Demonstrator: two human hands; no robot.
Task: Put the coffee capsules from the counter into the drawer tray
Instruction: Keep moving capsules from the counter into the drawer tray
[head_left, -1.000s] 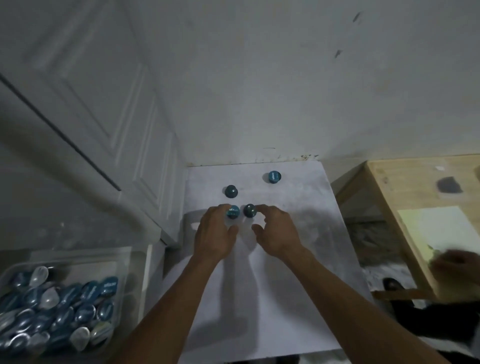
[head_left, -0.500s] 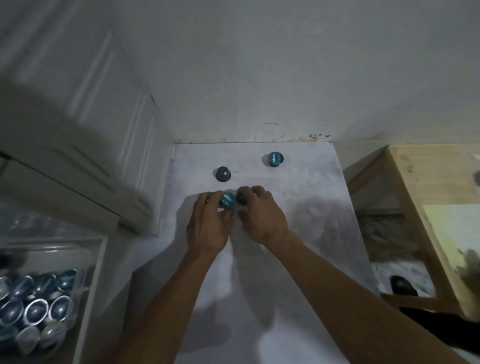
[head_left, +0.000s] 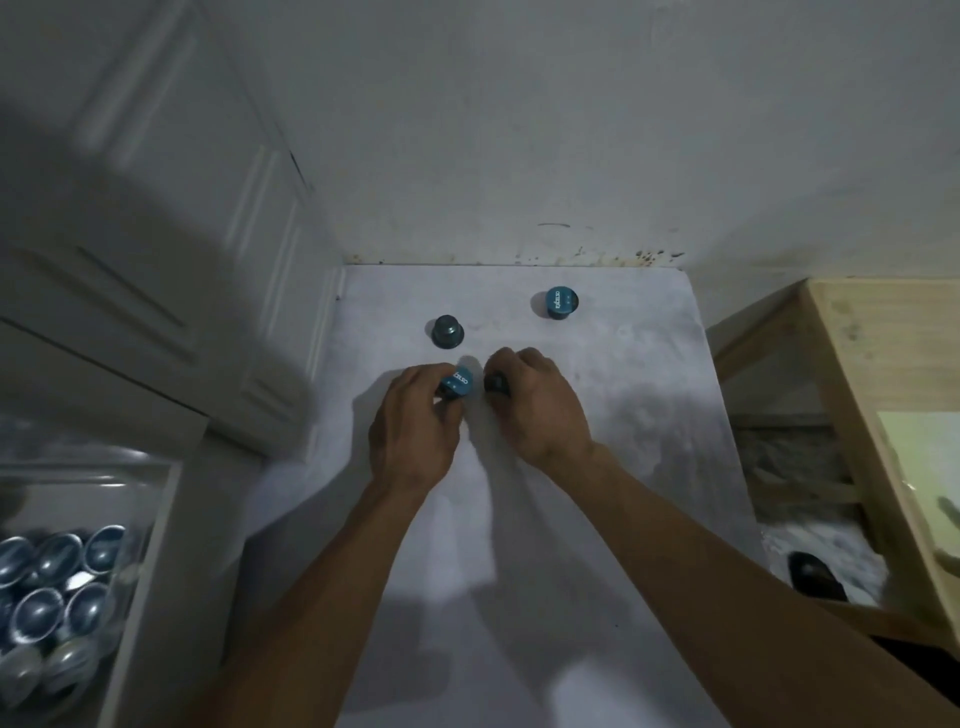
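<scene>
Drawer tray at lower left packed with blue capsules, left hand pinching teal capsule, right hand clasping dark capsule, both at frame centre

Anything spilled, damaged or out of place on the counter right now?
Nothing spilled or damaged. Two capsules sit differently: the far-left capsule rests foil-down, the far-right capsule shows its printed foil. Dark specks line the wall joint.

Two capsules sit at the bench's back; the capsule-filled drawer tray lies lower left.
</scene>
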